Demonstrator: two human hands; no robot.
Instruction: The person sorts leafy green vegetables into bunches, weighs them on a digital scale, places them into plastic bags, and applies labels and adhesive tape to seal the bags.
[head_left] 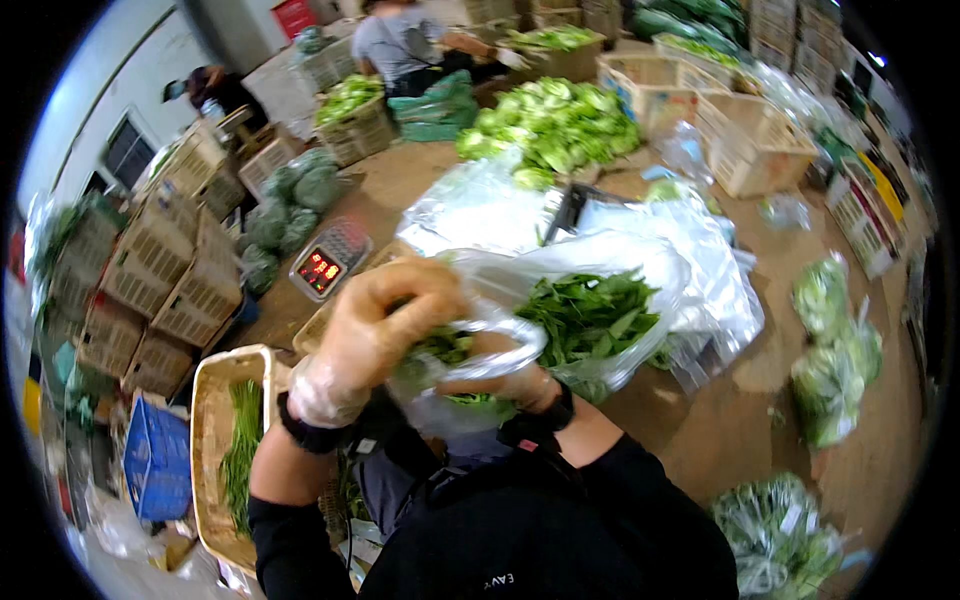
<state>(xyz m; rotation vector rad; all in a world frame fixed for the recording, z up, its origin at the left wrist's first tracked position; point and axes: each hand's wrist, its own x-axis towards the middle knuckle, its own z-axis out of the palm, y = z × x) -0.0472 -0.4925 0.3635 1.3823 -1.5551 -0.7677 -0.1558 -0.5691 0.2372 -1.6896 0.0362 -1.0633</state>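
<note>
A clear plastic bag [640, 262] of dark green leafy vegetables [590, 315] lies open in front of me, its near edge bunched toward my body. My left hand [395, 315], in a tan glove, is curled closed at the bag's near left edge, with film at its fingertips. Behind the loop of clear film is my right hand [515, 382], low at the bag's near side; its fingers are mostly hidden. More green leaves [448, 345] show through the film between both hands.
A scale [330, 258] with a red lit display stands ahead left. At left are a cream crate [205, 470] of green stalks and a blue basket [157, 458]. Beyond lie loose lettuce [550, 125] and a seated person [405, 50]. Bagged vegetables [835, 350] rest at right.
</note>
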